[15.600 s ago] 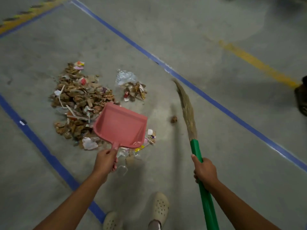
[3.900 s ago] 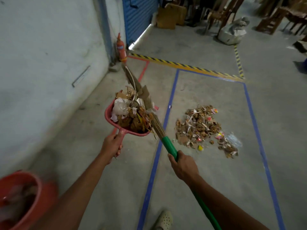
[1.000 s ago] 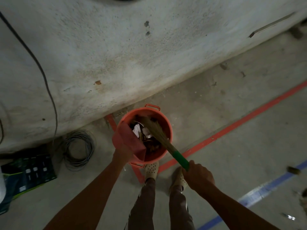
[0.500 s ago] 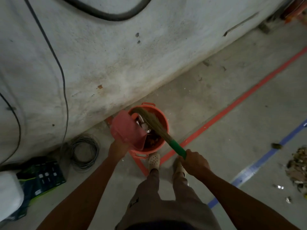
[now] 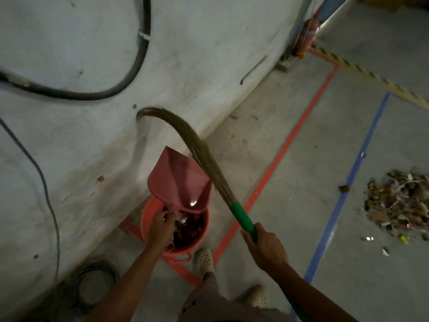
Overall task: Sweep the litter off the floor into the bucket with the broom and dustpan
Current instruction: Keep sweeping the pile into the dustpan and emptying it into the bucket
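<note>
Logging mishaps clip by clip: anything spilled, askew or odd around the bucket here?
No spill shows beside the bucket. The dustpan above it looks nearly empty. Odd only: the broom tip curls over, and stray scraps lie apart from the litter pile.

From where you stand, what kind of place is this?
Probably a warehouse or workshop: bare concrete floor with blue tape line, a yellow-black hazard stripe and a fire extinguisher by the wall.

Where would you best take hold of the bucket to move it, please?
Probably by the handle tab on the near rim of the bucket, coming from the person's side: it juts out toward the shoe, while the dustpan in the left hand hangs over the far rim beside the wall.
</note>
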Tool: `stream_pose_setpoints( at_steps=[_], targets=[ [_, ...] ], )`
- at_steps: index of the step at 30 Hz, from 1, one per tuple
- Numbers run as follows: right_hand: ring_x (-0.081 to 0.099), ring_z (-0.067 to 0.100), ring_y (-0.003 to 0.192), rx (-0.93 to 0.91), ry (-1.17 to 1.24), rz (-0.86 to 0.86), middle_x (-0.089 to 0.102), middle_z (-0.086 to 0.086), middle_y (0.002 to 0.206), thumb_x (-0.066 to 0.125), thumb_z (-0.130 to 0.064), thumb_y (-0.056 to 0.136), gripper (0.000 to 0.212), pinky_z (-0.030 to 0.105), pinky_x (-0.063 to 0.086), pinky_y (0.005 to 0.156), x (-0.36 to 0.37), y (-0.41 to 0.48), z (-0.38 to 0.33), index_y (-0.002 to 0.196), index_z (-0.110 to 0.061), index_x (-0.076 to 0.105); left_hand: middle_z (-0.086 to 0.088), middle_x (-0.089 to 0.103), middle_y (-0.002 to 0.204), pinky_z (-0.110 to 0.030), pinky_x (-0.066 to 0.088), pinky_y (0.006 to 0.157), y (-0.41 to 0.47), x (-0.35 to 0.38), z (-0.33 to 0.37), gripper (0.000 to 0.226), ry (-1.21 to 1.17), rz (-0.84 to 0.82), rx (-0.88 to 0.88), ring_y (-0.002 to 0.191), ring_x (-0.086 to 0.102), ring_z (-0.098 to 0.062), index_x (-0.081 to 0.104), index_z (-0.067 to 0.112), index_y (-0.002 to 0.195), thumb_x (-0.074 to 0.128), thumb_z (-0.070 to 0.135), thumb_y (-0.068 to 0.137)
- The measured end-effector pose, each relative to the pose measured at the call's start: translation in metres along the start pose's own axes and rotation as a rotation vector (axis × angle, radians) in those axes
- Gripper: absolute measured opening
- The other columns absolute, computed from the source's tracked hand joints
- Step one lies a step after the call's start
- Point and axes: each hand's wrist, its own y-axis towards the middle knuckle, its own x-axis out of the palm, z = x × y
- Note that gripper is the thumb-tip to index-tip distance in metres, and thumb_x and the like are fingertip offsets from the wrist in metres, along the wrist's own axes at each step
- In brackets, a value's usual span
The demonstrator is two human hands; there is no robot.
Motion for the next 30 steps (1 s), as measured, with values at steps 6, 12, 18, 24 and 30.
stream_pose_setpoints(
  at_steps=[6,12,18,24,30],
  targets=[
    [0.058,0.015,0.055,0.103,0.151,0.178,0.06,-0.003,0.068,0.042,-0.066,0.096,0.037,0.038,0.051,0.053,-0.025,-0.028,0.054,0.092,-0.029,0.043,0.0,0.053,0.054,-0.034,0.038,0.048,-0.021,0.052,0.057,0.058,0.012,-0.15,0.202,0.044,0.05,-0.02,0.055,0.014,0.072,0.049,0.067,0.096],
    [0.059,0.009,0.056,0.194,0.325,0.319,0.061,-0.002,0.067,0.047,-0.06,0.098,0.035,0.025,0.042,0.05,-0.067,-0.087,0.126,0.09,-0.026,0.044,-0.012,0.062,0.064,-0.051,0.05,0.057,-0.069,0.129,0.101,0.044,0.105,-0.172,0.41,0.056,0.06,-0.034,0.053,0.013,0.074,0.05,0.055,0.084],
    [0.062,0.016,0.065,0.381,0.379,0.474,0.063,-0.001,0.07,0.047,-0.062,0.097,0.038,0.034,0.046,0.059,-0.09,-0.156,0.231,0.092,-0.024,0.048,-0.013,0.064,0.067,-0.053,0.052,0.055,-0.14,0.229,0.129,0.039,0.107,-0.254,0.499,0.057,0.062,-0.034,0.053,0.013,0.077,0.05,0.052,0.074],
    [0.065,0.024,0.071,0.546,0.437,0.598,0.065,0.003,0.077,0.047,-0.063,0.097,0.038,0.038,0.053,0.064,-0.121,-0.2,0.325,0.097,-0.025,0.052,-0.01,0.06,0.06,-0.034,0.046,0.04,-0.234,0.332,0.174,0.017,0.197,-0.417,0.612,0.047,0.057,-0.023,0.058,-0.001,0.093,0.058,0.016,0.095],
    [0.065,0.024,0.073,0.649,0.507,0.717,0.065,0.003,0.08,0.048,-0.061,0.098,0.039,0.04,0.055,0.067,-0.168,-0.214,0.398,0.099,-0.022,0.054,-0.011,0.06,0.063,-0.031,0.046,0.046,-0.294,0.429,0.216,0.023,0.212,-0.584,0.697,0.042,0.054,-0.021,0.057,0.007,0.082,0.06,0.028,0.093]
  ],
)
